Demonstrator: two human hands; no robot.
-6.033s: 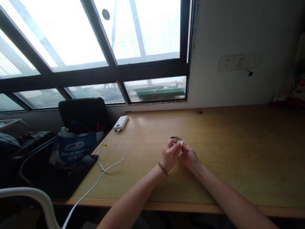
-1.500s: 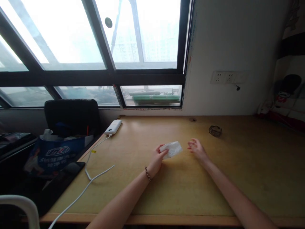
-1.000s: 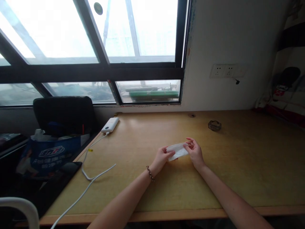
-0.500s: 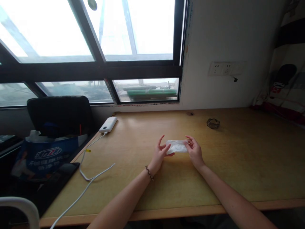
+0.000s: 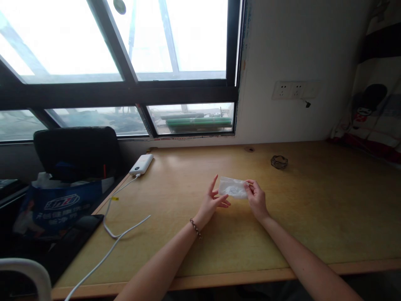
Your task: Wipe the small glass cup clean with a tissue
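Observation:
A flat white folded tissue (image 5: 233, 187), rectangular and slightly creased, is held above the wooden desk (image 5: 175, 184). My right hand (image 5: 257, 200) pinches its right end between thumb and fingers. Just at the lower left of the tissue is my left hand (image 5: 213, 202), its fingers spread and the index finger pointing up; whether the thumb tip still touches the edge I cannot tell. A beaded bracelet (image 5: 196, 228) circles my left wrist.
At the desk's left edge lies a white power bank (image 5: 141, 164) with a white cable (image 5: 109, 251) trailing forward. A dark coiled bracelet (image 5: 279, 162) rests at the back right. Beyond the left edge are a black chair (image 5: 77, 146) and a blue bag (image 5: 59, 209).
My left hand has let go of the tissue's left end and its fingers have spread. The tissue's left side has tilted up, while my right hand keeps its pinch.

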